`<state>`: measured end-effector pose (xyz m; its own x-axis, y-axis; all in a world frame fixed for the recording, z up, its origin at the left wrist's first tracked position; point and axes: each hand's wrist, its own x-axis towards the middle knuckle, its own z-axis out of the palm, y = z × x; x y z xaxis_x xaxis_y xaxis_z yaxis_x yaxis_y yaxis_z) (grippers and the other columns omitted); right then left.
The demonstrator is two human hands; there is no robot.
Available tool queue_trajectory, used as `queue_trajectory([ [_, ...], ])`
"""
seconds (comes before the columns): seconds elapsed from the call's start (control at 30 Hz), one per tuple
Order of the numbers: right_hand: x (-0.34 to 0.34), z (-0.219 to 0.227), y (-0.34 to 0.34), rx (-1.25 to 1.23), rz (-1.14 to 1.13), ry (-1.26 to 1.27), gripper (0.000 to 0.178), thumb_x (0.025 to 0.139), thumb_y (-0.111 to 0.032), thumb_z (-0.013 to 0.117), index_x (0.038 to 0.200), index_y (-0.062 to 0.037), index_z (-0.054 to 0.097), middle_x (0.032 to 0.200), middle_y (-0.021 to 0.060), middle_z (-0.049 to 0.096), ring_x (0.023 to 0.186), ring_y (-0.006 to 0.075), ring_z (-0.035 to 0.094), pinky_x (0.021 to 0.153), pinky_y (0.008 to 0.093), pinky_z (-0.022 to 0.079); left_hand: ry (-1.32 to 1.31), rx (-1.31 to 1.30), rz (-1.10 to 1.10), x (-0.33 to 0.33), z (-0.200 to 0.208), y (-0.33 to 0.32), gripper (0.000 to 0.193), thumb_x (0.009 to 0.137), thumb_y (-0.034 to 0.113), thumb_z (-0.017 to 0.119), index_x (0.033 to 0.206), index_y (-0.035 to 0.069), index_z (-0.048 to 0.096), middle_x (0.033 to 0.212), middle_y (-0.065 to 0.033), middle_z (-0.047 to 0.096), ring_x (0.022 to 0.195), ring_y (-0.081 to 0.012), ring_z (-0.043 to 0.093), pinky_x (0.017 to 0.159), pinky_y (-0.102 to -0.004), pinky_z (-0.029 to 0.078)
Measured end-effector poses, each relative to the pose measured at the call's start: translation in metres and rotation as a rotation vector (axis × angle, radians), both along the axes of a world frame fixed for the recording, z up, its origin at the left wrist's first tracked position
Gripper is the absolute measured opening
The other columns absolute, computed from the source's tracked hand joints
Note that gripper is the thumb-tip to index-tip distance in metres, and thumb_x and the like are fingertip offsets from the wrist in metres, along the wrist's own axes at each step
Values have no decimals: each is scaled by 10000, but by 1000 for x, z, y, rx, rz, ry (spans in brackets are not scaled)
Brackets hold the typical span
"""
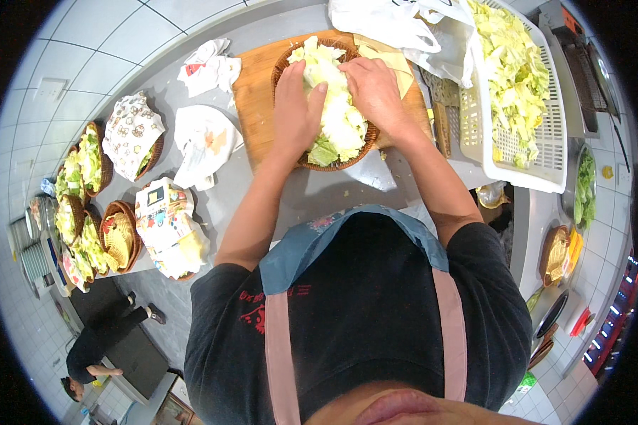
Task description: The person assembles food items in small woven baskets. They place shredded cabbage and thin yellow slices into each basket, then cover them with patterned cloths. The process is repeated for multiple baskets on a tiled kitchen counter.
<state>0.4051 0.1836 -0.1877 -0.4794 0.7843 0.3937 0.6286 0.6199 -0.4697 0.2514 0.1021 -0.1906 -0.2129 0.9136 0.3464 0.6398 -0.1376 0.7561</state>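
A round brown woven basket (367, 145) on a wooden cutting board (255, 106) is heaped with pale green cabbage leaves (337, 120). Along the left of the heap lies my left hand (298, 106), its fingers stretched out and the thumb apart. My right hand (377, 88) reaches in from the other side. Its fingers bend over the leaves at the upper right, and the fingertips partly sink out of sight there. Beneath the basket's right side a yellow sheet (402, 74) shows on the board.
A white plastic crate (475, 131) of loose leaves stands right, beside a white plastic bag (418, 28) and a knife (442, 131). On the left sit several filled baskets, one under a printed cover (131, 134). Another person (99, 347) bends over at lower left.
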Motion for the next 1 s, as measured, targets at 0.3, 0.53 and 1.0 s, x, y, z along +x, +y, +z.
queue_trajectory([
  [0.3,11,1,10,-119,51,168,168,838,-105,559,955,-50,665,935,120,652,860,306,595,783,394,479,-300,31,84,-18,15,-9,482,969,274,403,1344,-29,391,1355,-204,440,1269,-308,408,1065,-388,298],
  [0.53,15,-9,-7,-432,-27,611,284,950,-217,490,1141,-31,588,1091,122,615,966,230,595,866,336,462,-383,81,117,-24,2,-27,485,969,264,391,1360,-22,369,1376,-204,415,1295,-305,379,1079,-381,276],
  [1.0,-9,-9,-45,-116,33,327,370,921,-139,475,1283,-69,497,1335,169,468,1262,328,427,1051,406,347,264,55,-20,7,-10,-2,528,938,345,455,1352,23,396,1408,-211,357,1340,-389,275,1106,-471,200],
])
